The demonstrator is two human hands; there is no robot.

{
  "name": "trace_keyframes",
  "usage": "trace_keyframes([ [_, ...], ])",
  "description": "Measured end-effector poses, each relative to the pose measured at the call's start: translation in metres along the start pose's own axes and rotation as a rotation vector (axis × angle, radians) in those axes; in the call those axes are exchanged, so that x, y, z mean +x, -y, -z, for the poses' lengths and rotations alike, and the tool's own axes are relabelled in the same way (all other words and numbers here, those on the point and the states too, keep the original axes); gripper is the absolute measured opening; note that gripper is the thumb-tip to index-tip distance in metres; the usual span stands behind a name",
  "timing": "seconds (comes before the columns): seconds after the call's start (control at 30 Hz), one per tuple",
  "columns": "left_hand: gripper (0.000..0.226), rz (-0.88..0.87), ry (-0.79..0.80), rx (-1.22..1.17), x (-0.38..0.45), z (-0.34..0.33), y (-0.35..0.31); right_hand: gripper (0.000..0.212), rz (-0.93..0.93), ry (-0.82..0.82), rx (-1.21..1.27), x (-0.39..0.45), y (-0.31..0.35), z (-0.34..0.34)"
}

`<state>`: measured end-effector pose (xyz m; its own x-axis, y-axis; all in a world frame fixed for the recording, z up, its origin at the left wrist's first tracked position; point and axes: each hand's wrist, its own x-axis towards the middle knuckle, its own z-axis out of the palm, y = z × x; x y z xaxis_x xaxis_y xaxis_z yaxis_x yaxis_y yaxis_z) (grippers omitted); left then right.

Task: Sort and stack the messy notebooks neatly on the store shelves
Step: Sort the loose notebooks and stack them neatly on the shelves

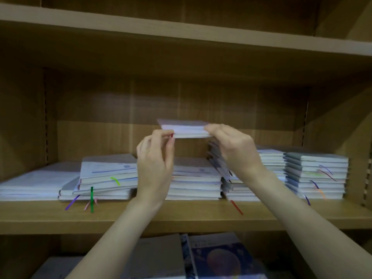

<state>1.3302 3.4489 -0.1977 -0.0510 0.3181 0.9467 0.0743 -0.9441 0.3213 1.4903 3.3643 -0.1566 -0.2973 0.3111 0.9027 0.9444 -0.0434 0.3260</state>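
A grey-covered notebook (186, 128) hangs in the air above the middle of the wooden shelf (181, 216). My right hand (235, 150) grips its right end. My left hand (156, 160) pinches its red ribbon at the left end. Below it lies a flat stack of notebooks (195, 182). A messy, skewed pile (106, 178) with green, purple and pink ribbons sits to the left. To the right, a leaning pile (227, 178) is partly hidden by my right arm, and a tidy stack (316, 175) stands at the far right.
A low flat stack of white-wrapped items (34, 184) lies at the shelf's far left. The upper shelf board (181, 31) overhangs the space. On the shelf below lie books, one with a blue planet cover (219, 256). Side panels close both ends.
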Motion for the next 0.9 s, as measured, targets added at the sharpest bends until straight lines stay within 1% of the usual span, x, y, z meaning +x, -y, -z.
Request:
trace_keyframes([
  [0.03,0.027,-0.017,0.014,-0.018,0.002,-0.006,-0.007,0.035,0.005,-0.08,-0.034,-0.003,-0.007,0.006],
  [0.1,0.026,-0.013,0.095,-0.059,0.003,-0.023,-0.018,0.03,-0.032,-0.169,-0.112,-0.01,-0.028,0.018],
  [0.17,0.027,0.002,0.21,-0.063,-0.001,-0.044,-0.029,0.029,-0.085,-0.157,-0.185,-0.02,-0.057,0.026],
  [0.2,0.031,0.022,0.271,-0.068,-0.004,-0.055,-0.033,0.029,-0.117,-0.087,-0.211,-0.025,-0.069,0.029],
  [0.23,0.034,0.059,0.34,-0.076,-0.008,-0.067,-0.037,0.031,-0.169,0.034,-0.222,-0.032,-0.08,0.032],
  [0.3,0.044,0.127,0.48,-0.063,-0.019,-0.087,-0.039,0.033,-0.394,0.374,-0.188,-0.051,-0.089,0.038],
  [0.33,0.049,0.138,0.542,-0.052,-0.024,-0.094,-0.039,0.035,-0.528,0.508,-0.128,-0.062,-0.091,0.041],
  [0.37,0.053,0.144,0.586,-0.06,-0.028,-0.1,-0.037,0.038,-0.635,0.565,-0.028,-0.071,-0.092,0.045],
  [0.4,0.056,0.156,0.6,-0.09,-0.031,-0.103,-0.037,0.04,-0.704,0.54,0.093,-0.079,-0.093,0.048],
  [0.47,0.057,0.208,0.594,-0.181,-0.033,-0.105,-0.038,0.042,-0.799,0.414,0.269,-0.082,-0.089,0.049],
  [0.57,0.059,0.284,0.59,-0.25,-0.035,-0.107,-0.042,0.04,-0.867,0.364,0.274,-0.076,-0.086,0.043],
  [0.67,0.059,0.278,0.572,-0.245,-0.037,-0.109,-0.044,0.042,-0.869,0.369,0.228,-0.075,-0.084,0.04],
  [0.7,0.058,0.263,0.556,-0.24,-0.037,-0.108,-0.043,0.043,-0.852,0.349,0.162,-0.075,-0.085,0.041],
  [0.77,0.056,0.218,0.506,-0.171,-0.036,-0.098,-0.04,0.042,-0.755,0.253,0.043,-0.072,-0.079,0.043],
  [0.83,0.053,0.161,0.438,-0.08,-0.034,-0.083,-0.032,0.036,-0.62,0.169,0.069,-0.06,-0.063,0.042],
  [0.9,0.048,0.112,0.372,0.015,-0.03,-0.062,-0.019,0.03,-0.513,0.16,0.14,-0.042,-0.036,0.033],
])
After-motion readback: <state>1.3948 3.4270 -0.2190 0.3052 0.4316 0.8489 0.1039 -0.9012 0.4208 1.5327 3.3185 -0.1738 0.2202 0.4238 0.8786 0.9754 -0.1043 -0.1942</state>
